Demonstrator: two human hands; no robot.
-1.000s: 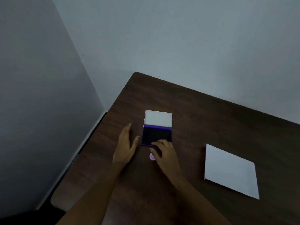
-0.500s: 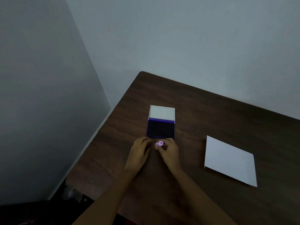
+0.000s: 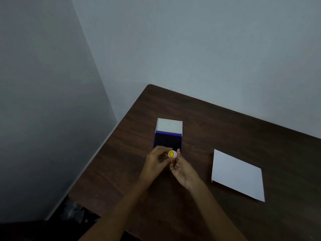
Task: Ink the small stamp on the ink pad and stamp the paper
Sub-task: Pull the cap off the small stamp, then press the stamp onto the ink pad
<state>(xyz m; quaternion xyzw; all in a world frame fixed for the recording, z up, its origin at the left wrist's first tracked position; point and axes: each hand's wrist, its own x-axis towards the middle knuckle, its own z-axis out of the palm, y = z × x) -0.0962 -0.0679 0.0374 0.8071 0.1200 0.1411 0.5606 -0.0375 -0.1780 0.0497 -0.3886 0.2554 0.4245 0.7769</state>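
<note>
The small stamp (image 3: 172,154) is a round lilac piece with a yellow face turned up toward me. Both hands hold it just above the table, at the near edge of the ink pad. My left hand (image 3: 155,160) pinches it from the left and my right hand (image 3: 182,168) from the right and below. The ink pad (image 3: 167,140) lies open, its dark purple pad toward me and its white lid (image 3: 169,125) folded back. The white paper (image 3: 238,173) lies flat to the right, apart from both hands.
The dark wooden table (image 3: 217,122) stands in a room corner, with grey walls close behind and to the left. Its left edge (image 3: 104,153) drops to a dark floor gap holding some crumpled clutter (image 3: 74,213).
My right hand picked the stamp up off the table, and my left hand came over from beside the ink pad to join it. The stamp's yellow face now points up.
</note>
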